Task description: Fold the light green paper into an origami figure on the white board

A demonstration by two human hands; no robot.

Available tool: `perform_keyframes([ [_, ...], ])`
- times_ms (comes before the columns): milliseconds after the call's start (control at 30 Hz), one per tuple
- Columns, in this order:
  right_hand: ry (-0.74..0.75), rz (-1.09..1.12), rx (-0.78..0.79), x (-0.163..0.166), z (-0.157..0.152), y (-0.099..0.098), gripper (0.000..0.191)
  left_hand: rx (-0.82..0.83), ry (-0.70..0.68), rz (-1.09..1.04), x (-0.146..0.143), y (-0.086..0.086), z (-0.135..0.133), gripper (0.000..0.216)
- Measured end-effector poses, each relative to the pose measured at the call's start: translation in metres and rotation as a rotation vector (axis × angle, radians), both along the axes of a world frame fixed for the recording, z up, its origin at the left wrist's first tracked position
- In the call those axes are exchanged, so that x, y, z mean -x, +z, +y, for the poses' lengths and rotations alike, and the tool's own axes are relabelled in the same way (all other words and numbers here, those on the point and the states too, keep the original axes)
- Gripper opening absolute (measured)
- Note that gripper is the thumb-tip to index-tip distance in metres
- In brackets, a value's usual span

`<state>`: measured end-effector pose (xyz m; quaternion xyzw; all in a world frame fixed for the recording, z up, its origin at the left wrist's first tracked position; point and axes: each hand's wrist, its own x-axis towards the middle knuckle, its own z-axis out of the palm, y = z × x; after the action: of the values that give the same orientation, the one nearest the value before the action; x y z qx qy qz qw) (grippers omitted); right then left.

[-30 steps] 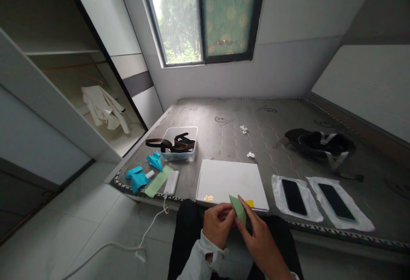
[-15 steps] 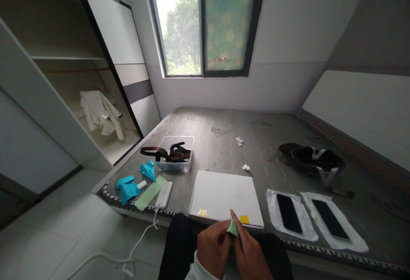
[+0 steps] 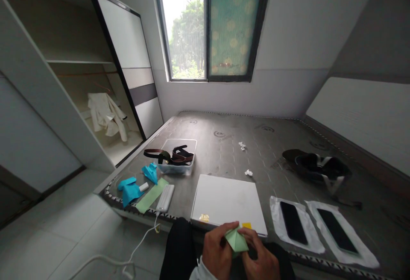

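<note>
A small piece of folded light-green paper is held up between both hands, just in front of the white box's near edge. My left hand pinches its left side with thumb and forefinger. On the other side, my right hand grips its right edge and lower corner. Creases fan out from the paper's upper point. Beyond the hands lies the flat white box, with a yellow square and a crumpled tan scrap near its front edge.
Left of the box are a white power bank with a cable, a green paper strip, blue folded paper and a clear bin with belts. Two phones on white wrapping and a dark cap lie right.
The green paper has turned and spread, showing a wider creased face. Both hands have shifted slightly and moved further apart around it. The camera view has tilted a little.
</note>
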<state>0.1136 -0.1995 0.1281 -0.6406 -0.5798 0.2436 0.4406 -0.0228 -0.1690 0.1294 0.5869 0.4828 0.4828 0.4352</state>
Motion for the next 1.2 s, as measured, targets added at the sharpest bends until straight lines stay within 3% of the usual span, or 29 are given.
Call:
perform_keyframes([
  [233, 0.045, 0.004, -0.029, -0.010, 0.003, 0.009, 0.021, 0.116, 0.019, -0.159, 0.000, -0.013, -0.002, 0.027],
  [333, 0.052, 0.008, -0.046, -0.014, 0.004, 0.012, 0.020, 0.123, -0.035, -0.163, 0.001, -0.006, 0.001, 0.030],
  [467, 0.063, 0.058, -0.009, -0.015, 0.002, 0.017, 0.021, 0.106, 0.008, -0.097, 0.002, 0.006, 0.004, 0.026],
  [667, 0.241, 0.254, 0.025, -0.013, -0.005, 0.033, 0.030, 0.198, 0.107, -0.204, -0.001, 0.015, 0.001, 0.017],
  [767, 0.167, 0.334, 0.102, -0.009, -0.005, 0.034, 0.029, 0.220, 0.108, -0.277, -0.003, 0.017, -0.002, 0.015],
  [900, 0.035, 0.441, 0.155, -0.005, -0.004, 0.029, 0.043, 0.199, -0.025, -0.232, 0.001, 0.019, -0.003, 0.011],
  [1033, -0.003, 0.432, 0.158, -0.004, -0.004, 0.025, 0.034, 0.166, -0.109, -0.225, 0.005, 0.023, -0.003, 0.016],
  [1200, 0.009, 0.353, 0.147, -0.001, -0.004, 0.026, 0.031, 0.163, 0.037, -0.155, 0.002, 0.026, -0.003, 0.022],
])
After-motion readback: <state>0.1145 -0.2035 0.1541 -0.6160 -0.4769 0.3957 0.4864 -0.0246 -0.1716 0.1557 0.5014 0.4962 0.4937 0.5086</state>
